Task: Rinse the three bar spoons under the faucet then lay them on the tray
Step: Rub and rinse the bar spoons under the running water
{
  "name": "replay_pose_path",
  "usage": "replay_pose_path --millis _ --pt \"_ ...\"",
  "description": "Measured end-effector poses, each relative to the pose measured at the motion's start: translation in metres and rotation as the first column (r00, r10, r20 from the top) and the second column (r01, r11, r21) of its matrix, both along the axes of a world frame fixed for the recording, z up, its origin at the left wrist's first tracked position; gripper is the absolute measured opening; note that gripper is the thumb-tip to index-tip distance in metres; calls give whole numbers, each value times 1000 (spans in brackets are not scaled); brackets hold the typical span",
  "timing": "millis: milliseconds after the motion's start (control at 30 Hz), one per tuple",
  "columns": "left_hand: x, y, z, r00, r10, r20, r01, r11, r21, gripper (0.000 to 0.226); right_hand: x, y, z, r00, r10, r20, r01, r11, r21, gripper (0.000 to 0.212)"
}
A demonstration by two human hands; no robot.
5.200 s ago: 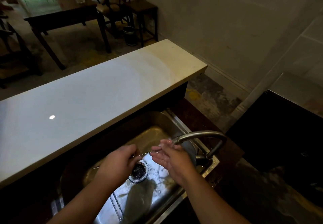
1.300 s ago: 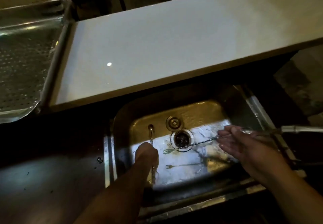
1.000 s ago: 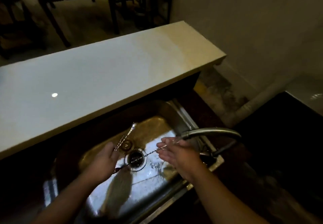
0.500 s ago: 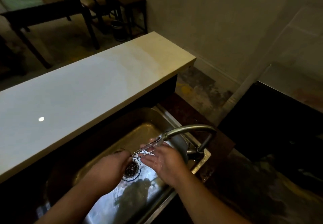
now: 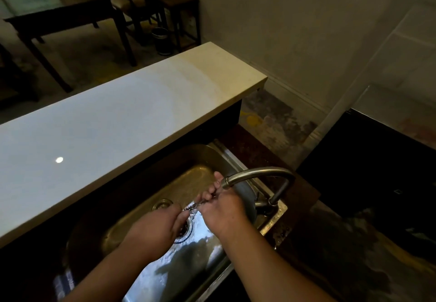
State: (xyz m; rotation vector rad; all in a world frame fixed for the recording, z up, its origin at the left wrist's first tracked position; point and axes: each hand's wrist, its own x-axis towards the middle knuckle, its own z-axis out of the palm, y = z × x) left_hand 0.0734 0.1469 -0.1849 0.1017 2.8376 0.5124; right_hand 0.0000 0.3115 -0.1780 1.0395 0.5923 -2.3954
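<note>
My left hand (image 5: 154, 227) is closed on the lower end of a bar spoon (image 5: 197, 204) over the sink (image 5: 146, 209). The spoon's long axis runs from 8 o'clock up to 2 o'clock. My right hand (image 5: 223, 209) is curled around its upper end, directly beneath the faucet (image 5: 257, 176) spout.
</note>
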Motion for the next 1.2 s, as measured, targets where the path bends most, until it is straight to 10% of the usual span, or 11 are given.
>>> replay_pose_path --millis 1200 --pt "-1 1 -10 962 175 208 -237 915 327 51 11 15 -8 956 221 -194 -239 968 -76 13"
